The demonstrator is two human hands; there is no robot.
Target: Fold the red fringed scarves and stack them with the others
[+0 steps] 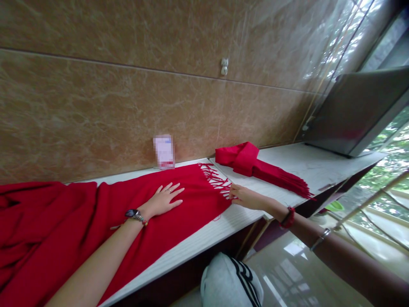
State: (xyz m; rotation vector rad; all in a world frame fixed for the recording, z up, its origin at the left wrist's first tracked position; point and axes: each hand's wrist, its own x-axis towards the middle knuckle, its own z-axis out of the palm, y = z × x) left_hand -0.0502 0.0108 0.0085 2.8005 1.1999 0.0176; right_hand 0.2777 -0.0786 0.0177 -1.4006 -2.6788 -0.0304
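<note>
- Fingers (174, 187) of our left hand (162, 199) lie spread wide, palm down on the cloth, gripping nothing.
- The fingers of our right hand (244, 197) are drawn narrow together at the corner of the fringe (213, 177); we cannot tell whether they pinch any strands.
- Under both hands is the red scarf (191, 213), laid along the white counter (204, 256), flat toward the fringe and heaped in loose folds around our left forearm.
- We judge it soft, limp and light for its spread, with no stiffness to hold a shape; it should crease and skid if pushed, so a flat palm suits it as an anchor.
- Nothing in it looks brittle, though the thin, tangled strands could snag or pull. We would take hold at the woven edge just behind them, or gather a small bunch, rather than tug one alone.
- Beyond our right hand, just past the fringe, a second red scarf (246, 158) lies folded over itself, its own tassels pointing away to the right.
- Farther out, we see a blurred pale packet (164, 150) against the wall (96, 106).
</note>
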